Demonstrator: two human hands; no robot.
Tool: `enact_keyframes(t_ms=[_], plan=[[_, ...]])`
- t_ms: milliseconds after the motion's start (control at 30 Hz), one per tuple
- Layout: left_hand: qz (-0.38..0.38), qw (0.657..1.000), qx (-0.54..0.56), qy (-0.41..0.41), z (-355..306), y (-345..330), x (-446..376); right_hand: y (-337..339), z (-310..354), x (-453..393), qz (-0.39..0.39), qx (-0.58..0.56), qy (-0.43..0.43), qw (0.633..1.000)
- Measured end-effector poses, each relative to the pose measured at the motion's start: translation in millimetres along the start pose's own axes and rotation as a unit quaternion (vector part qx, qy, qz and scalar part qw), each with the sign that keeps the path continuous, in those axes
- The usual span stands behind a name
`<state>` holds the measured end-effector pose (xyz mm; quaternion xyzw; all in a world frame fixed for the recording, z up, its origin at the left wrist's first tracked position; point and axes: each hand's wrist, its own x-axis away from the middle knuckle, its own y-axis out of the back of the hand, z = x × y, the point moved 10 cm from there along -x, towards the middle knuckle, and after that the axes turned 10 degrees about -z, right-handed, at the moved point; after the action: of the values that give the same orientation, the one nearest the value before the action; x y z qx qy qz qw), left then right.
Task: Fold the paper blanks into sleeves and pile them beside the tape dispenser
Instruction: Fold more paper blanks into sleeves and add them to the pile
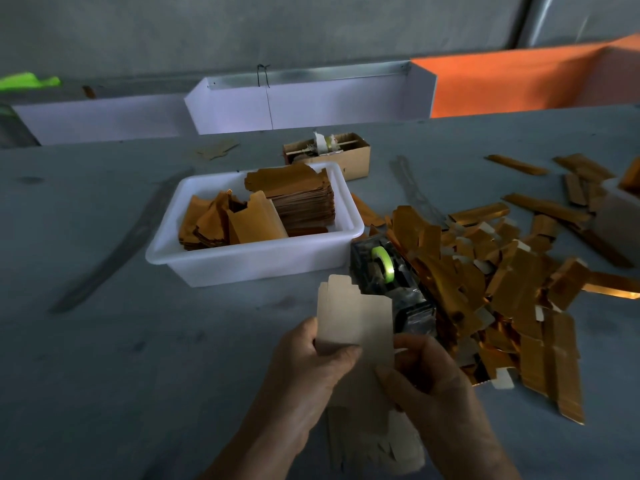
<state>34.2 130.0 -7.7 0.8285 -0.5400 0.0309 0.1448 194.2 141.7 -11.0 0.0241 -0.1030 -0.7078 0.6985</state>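
Paper blank [353, 320] pinched by left hand [304, 372] and right hand [429, 386].

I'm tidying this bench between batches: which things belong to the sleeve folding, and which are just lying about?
In use:
paper blank, held by left hand and right hand
tape dispenser
pile of gold sleeves
white tub of blanks

Lying about:
cardboard box
white trays
orange sheet

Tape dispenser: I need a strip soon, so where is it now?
In the head view, the tape dispenser sits right of centre on the table, between the white bin and the pile of folded sleeves.
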Motion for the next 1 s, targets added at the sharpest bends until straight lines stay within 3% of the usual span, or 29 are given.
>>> enact_keyframes(t_ms=[300, 467, 567, 700, 833, 1000], plan=[[-0.008, 1.0, 0.004, -0.019, -9, -2, 2, -6, 30, 16, -0.012, 0.066, 0.137, 0.988], [0.01, 1.0, 0.027, -0.009, -10, -6, 6, -16, 42, 26, 0.017, 0.001, 0.152, 0.988], [0.038, 0.998, 0.041, -0.009, -12, -8, 10, -17, 44, 25, 0.014, 0.021, 0.168, 0.985], [0.085, 0.994, 0.022, -0.061, -22, -12, 17, -14, 36, 18, 0.012, 0.063, 0.16, 0.985], [0.069, 0.995, -0.017, -0.066, -18, -6, 16, -16, 32, 17, 0.035, 0.087, 0.14, 0.986], [0.147, 0.988, -0.031, -0.048, -14, -19, 20, 11, 21, 0, -0.034, 0.041, 0.048, 0.997]])
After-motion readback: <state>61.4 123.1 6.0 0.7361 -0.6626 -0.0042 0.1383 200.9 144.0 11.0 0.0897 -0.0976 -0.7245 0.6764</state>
